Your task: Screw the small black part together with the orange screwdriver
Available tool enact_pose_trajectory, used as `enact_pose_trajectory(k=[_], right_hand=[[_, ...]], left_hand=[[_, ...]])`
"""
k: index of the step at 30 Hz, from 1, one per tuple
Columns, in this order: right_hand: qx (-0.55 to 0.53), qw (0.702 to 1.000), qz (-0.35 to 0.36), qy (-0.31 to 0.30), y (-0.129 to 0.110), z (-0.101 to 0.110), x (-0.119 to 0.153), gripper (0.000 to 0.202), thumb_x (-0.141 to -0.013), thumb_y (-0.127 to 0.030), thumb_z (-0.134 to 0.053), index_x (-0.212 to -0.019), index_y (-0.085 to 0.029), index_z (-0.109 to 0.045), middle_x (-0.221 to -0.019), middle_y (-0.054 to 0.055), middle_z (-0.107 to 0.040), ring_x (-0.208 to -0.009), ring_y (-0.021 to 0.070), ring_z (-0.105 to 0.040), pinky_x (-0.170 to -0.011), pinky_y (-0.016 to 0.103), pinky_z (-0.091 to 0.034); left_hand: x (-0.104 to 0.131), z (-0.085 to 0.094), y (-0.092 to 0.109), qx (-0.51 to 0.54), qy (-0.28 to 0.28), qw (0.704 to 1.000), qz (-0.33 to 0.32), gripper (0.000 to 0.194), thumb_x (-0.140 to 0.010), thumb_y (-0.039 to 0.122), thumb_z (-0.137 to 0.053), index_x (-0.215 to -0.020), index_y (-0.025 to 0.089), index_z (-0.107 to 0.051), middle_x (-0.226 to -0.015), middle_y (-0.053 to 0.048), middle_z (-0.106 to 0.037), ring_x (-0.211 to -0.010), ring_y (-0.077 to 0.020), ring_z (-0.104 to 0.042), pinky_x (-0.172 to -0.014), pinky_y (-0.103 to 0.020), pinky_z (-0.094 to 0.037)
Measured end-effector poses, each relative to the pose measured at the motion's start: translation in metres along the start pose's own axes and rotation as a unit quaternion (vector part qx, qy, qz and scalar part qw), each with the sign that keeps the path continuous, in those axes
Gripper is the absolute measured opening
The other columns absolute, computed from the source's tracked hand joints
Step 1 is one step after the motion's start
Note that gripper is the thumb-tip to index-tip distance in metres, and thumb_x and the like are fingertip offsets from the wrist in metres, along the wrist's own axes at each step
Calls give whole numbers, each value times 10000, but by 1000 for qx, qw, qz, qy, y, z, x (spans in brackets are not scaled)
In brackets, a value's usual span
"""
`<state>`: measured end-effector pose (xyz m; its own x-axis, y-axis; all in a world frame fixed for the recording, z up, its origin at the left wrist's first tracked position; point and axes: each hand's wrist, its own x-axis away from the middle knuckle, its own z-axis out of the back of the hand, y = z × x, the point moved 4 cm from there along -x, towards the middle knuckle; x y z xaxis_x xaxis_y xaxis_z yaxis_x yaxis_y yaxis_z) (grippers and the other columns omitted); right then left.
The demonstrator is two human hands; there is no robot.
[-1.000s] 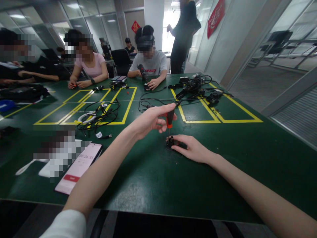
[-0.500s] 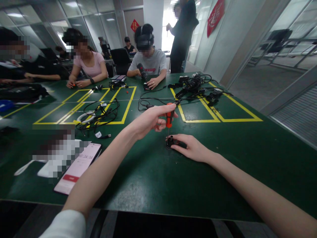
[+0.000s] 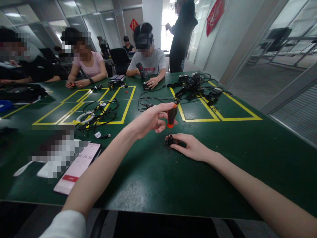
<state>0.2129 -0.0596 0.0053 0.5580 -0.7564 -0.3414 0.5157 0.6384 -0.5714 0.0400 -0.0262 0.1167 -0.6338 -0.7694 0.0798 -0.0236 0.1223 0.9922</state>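
Note:
A screwdriver (image 3: pixel 171 116) with a black and red-orange handle stands upright, its thin shaft pointing down. My left hand (image 3: pixel 155 119) is closed around it, the index finger stretched over the top of the handle and the other fingers curled at its side. Below, my right hand (image 3: pixel 187 145) grips a small black part (image 3: pixel 170 141) with a short upright post, pressing it on the green table (image 3: pixel 153 178). The screwdriver's tip reaches down to this part; the exact contact spot is too small to tell.
Black cables (image 3: pixel 195 84) lie heaped at the back right, others (image 3: pixel 106 110) at the left within yellow tape lines. A phone (image 3: pixel 76 168) rests left of my left forearm. Several people sit across the table; a person (image 3: pixel 183 36) stands behind.
The screwdriver's handle has turned and shifted slightly to the right, showing more of its black side. The fingers of my left hand have moved a little; my right hand has stayed in place.

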Motion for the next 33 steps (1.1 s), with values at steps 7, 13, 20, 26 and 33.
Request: enact_pose_trajectory(k=[7,13,20,26,33], right_hand=[[0,1000,-5,-2,1,0,0,322,-1011,-349,-642,-1279,-196,-731,-1147,119,-819,-918,244,-780,-856,386,-643],[-7,1000,-10,-7,1,0,-1,293,-1012,-348,-635,-1240,-198,-743,-1114,111,-822,-923,245,-778,-864,383,-638],[-6,1000,-7,-3,2,-1,0,308,-1013,-335,-637,-1272,-196,-731,-1191,118,-815,-956,244,-786,-883,382,-645],[-4,1000,-9,-4,2,-1,-1,309,-1004,-312,-645,-1271,-185,-733,-1173,125,-818,-943,247,-784,-875,392,-648],[-9,1000,-8,-5,0,-1,-2,305,-1003,-299,-645,-1267,-178,-737,-1156,122,-817,-946,243,-778,-873,378,-637]], left_hand=[[0,1,0,-33,33,999,-13,479,-816,602,-785,-805,134,-683,-725,-16,-596,-498,-43,-372,-434,-197,-226],[-2,1,-4,19,-15,999,33,592,-873,753,-634,-898,162,-614,-905,-114,-758,-525,-104,-589,-473,-226,-427],[0,-2,0,0,-10,1000,15,501,-837,647,-731,-936,170,-616,-839,-66,-729,-442,-36,-402,-415,-191,-208],[4,-1,2,-34,13,999,-10,533,-756,635,-826,-959,162,-687,-726,26,-530,-500,-41,-337,-437,-203,-114],[1,1,1,8,7,1000,7,572,-769,694,-779,-924,171,-606,-899,-69,-720,-505,-76,-531,-428,-201,-293]])
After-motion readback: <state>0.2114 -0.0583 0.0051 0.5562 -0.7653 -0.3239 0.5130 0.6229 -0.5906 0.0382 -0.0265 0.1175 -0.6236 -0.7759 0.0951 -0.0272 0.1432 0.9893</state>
